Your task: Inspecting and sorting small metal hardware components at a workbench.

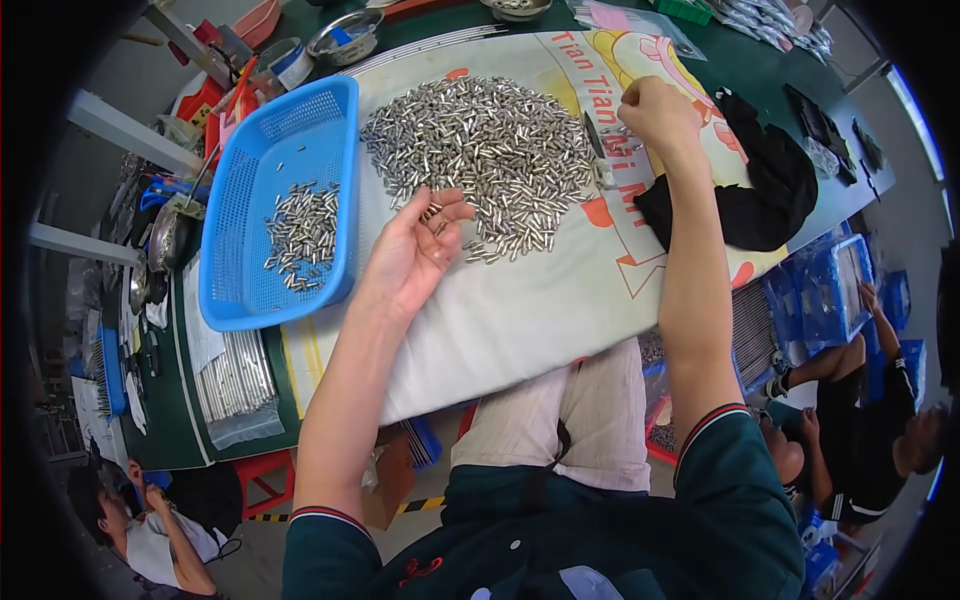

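Note:
A wide heap of small silvery metal pins (480,140) lies on a printed white cloth (500,330). My left hand (425,250) is palm up at the heap's near edge, its fingers curled round a few of the pins. To the right of the heap, my right hand (662,115) is closed in a fist above the cloth; what it holds, if anything, is hidden. A few small shiny pieces (622,143) lie just below that fist. Left of the heap stands a blue plastic basket (350,190) with a smaller pile of pins (303,230) inside.
Beside the right forearm lies a black cloth (765,195). A slim dark tool (593,135) borders the heap. Long metal rods (238,375) lie bagged left of the basket. Metal bowls (345,38) stand at the back. Other people (160,530) sit nearby on both sides.

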Demonstrator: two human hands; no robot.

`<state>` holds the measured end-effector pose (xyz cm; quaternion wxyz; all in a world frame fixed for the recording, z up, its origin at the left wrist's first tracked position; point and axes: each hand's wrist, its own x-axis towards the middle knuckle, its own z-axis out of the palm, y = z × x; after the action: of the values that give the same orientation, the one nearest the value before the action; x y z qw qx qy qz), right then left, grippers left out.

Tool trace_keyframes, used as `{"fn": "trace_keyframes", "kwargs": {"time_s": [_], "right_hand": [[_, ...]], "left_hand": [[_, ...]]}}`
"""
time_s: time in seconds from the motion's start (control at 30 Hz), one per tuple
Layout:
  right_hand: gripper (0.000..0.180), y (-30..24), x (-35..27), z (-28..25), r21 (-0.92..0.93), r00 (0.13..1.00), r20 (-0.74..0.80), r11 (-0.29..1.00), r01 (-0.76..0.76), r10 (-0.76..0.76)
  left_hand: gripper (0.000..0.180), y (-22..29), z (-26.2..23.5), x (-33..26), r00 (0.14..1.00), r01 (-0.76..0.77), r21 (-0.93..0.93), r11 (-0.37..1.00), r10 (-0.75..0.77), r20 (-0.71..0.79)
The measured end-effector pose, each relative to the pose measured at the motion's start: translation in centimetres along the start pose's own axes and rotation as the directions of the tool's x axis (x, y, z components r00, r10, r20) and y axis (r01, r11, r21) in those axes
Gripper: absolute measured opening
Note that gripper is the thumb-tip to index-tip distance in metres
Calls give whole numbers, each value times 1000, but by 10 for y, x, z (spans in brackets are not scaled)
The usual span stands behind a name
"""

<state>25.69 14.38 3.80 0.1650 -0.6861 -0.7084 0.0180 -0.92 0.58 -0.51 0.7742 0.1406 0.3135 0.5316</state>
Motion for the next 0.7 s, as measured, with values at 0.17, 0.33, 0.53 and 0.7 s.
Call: {"fn": "trace_keyframes", "kwargs": {"time_s": [0.17, 0.33, 0.53, 0.7], "right_hand": [[9, -53, -24, 14, 361, 728, -508, 653, 666, -461], [7, -95, -65, 31, 468, 570, -433, 365, 804, -699], [8, -102, -77, 36, 489, 566, -401, 354, 797, -720], [8, -104, -79, 38, 376, 442, -415, 293, 879, -795]], "left_hand": [[44, -2, 6, 5, 970, 106, -357, 928, -18, 242], [50, -1, 4, 3, 986, 64, -351, 934, -6, 165], [50, 0, 10, 1, 985, -33, -294, 955, 81, 150], [49, -1, 9, 1, 972, -34, -263, 964, 93, 215]]}}
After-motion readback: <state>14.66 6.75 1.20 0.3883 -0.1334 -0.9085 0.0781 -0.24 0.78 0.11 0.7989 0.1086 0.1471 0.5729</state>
